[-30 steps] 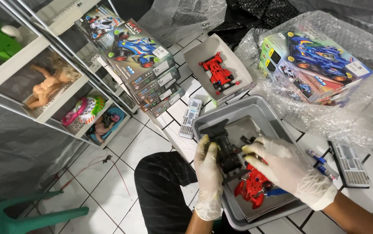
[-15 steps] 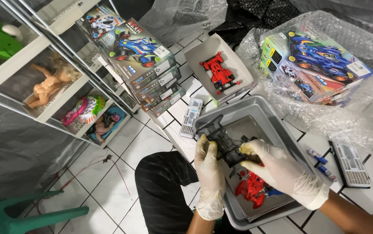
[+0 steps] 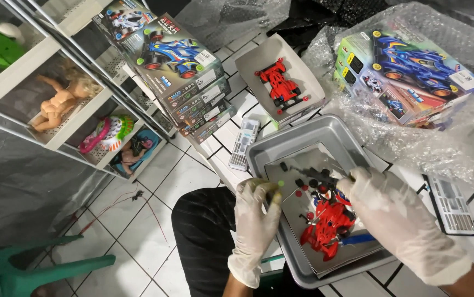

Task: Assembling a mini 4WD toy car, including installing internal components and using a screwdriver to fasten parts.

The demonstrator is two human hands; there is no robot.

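In the head view, half a second back your two gloved hands were together over the dark chassis in the tray; now they have drawn apart. Your left hand (image 3: 256, 220) has slid to the tray's near-left rim, fingers curled, thumb and fingertips pressed lightly together as if pinching something small, though what, if anything, sits in the pinch you cannot tell from here. Your right hand (image 3: 396, 217) hangs over the tray's right half, its fingertips closed on the end of a dark part (image 3: 318, 177) that lies across the middle of the tray. The red car body (image 3: 327, 225) lies below that, just beside your right palm, with a blue piece (image 3: 358, 240) poking out at its right. So the work has shifted from a two-handed grip to sorting single pieces, one per hand. The grey tray (image 3: 325, 129) rests on your lap and the tiled floor. Loose small bits, black, red and one green dot (image 3: 281, 183), are scattered on the sheet inside it and could roll or get covered by a palm. Farther out: a finished red car (image 3: 280, 85) in an open white box, a stack of kit boxes (image 3: 184, 71) at upper left, another boxed kit (image 3: 407, 71) under bubble wrap crowding the tray's right edge, and a parts frame (image 3: 244, 144) on the floor touching the tray's left corner.
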